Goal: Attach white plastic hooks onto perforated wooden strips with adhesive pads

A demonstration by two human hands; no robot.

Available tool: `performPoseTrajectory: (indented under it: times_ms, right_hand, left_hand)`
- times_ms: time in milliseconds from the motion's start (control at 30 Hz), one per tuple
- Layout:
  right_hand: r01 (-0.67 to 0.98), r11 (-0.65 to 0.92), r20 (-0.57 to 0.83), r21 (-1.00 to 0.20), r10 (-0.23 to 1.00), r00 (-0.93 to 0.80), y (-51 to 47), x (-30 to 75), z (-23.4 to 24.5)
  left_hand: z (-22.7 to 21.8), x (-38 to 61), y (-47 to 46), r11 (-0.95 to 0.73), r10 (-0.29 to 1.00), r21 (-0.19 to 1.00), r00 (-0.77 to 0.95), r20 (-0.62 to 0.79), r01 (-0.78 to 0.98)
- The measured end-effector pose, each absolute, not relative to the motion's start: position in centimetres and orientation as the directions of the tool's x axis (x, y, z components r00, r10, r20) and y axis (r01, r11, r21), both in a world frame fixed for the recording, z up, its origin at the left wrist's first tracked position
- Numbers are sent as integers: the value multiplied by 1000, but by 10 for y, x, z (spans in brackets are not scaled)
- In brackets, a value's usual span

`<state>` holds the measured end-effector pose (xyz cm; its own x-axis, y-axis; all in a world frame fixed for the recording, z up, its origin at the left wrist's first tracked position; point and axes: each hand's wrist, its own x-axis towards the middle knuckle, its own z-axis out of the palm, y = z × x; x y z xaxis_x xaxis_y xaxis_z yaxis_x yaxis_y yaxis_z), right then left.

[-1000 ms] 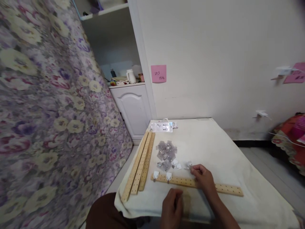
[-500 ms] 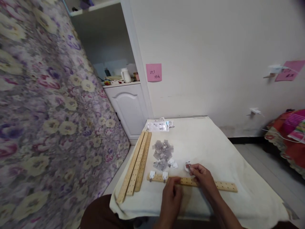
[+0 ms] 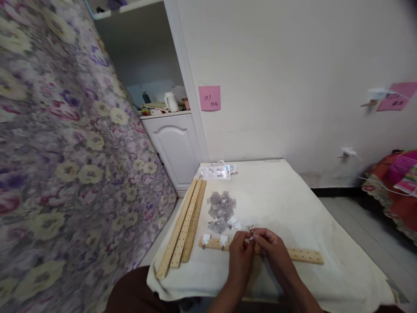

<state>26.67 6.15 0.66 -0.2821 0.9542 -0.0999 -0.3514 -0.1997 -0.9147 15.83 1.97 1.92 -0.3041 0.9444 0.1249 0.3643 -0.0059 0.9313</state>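
Note:
Above a perforated wooden strip (image 3: 304, 255), my left hand (image 3: 240, 258) and my right hand (image 3: 273, 248) meet with their fingertips pinched on a small adhesive hook (image 3: 250, 229). Its metal part sticks up past the fingers, which cover most of it. Two white hooks, a left one (image 3: 206, 240) and another (image 3: 223, 241), sit on the strip's left end. Just behind the strip lie loose white hooks (image 3: 234, 224). Several hooks with greyish clear backings are heaped in a pile (image 3: 221, 206) farther back. My hands hide the middle of the strip.
More perforated wooden strips (image 3: 184, 230) lie side by side along the left of the cloth-covered table (image 3: 293, 204). Flat hook packages (image 3: 215, 171) rest at the back edge. A floral curtain (image 3: 71, 174) hangs at left, beside a white cabinet (image 3: 176, 148).
My right hand has brought the hook left and closer to me. My left hand has come up from the strip to meet it, and both now grip the hook.

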Motion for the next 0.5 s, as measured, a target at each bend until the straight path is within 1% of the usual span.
performPoseTrajectory:
  times_ms: [133, 267, 400, 500]
  right_hand:
    - [-332, -205, -120, -921, 958, -259, 62, 270, 6]
    - [-371, -269, -172, -889, 946, -274, 63, 273, 7]
    - [-384, -339, -224, -859, 923, -313, 62, 276, 8]
    - [-384, -344, -219, -857, 917, -334, 62, 279, 9]
  left_hand:
    - [22, 157, 18, -19, 948, 925, -287, 137, 380]
    - [24, 154, 16, -55, 953, 900, -246, 176, 432]
    - [24, 147, 16, -152, 963, 815, -102, 250, 558]
    - [25, 141, 18, -186, 967, 773, -27, 254, 607]
